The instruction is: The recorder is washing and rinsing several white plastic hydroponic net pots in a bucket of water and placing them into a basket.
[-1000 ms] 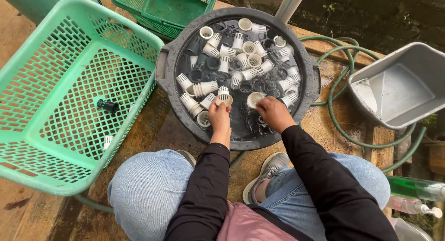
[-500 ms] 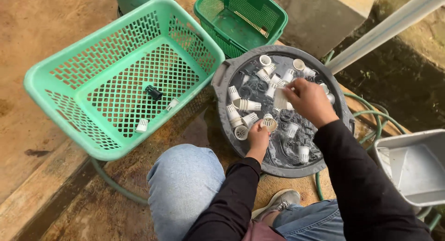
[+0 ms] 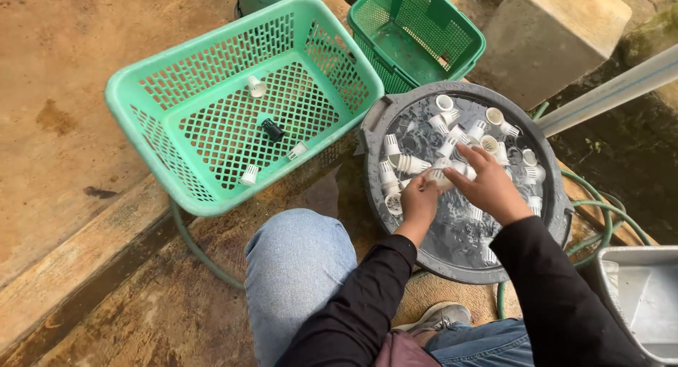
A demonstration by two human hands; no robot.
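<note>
Bare concrete floor, stained and damp, extends to the left of the scene, with a raised wooden edge running along the near left. On this surface sits a round grey basin [image 3: 558, 219] holding shallow water and many small white slotted cups [image 3: 406, 164], scattered mostly across its far half. Both hands work inside the basin at its centre. The left hand [image 3: 418, 201] is closed around one white cup [image 3: 439, 176], gripping it at the fingertips just above the water. The right hand [image 3: 491, 187] lies just beside it with fingers extended and partly spread over the same cup; whether these fingers actually grip it cannot be determined. Left of the basin, touching its rim, stands a large light green basket [image 3: 141, 120], tilted, containing three white cups [image 3: 256, 87] set well apart and one small black part [image 3: 272, 130] near the middle of its floor. A darker green basket [image 3: 459, 39] stands at the far side, just beyond the basin. A green hose [image 3: 607, 212] curves around the right of the basin, and a grey rectangular tub [image 3: 632, 303] occupies the near right corner. The knees of the person, in light blue jeans [image 3: 296, 268], are at the near edge.
</note>
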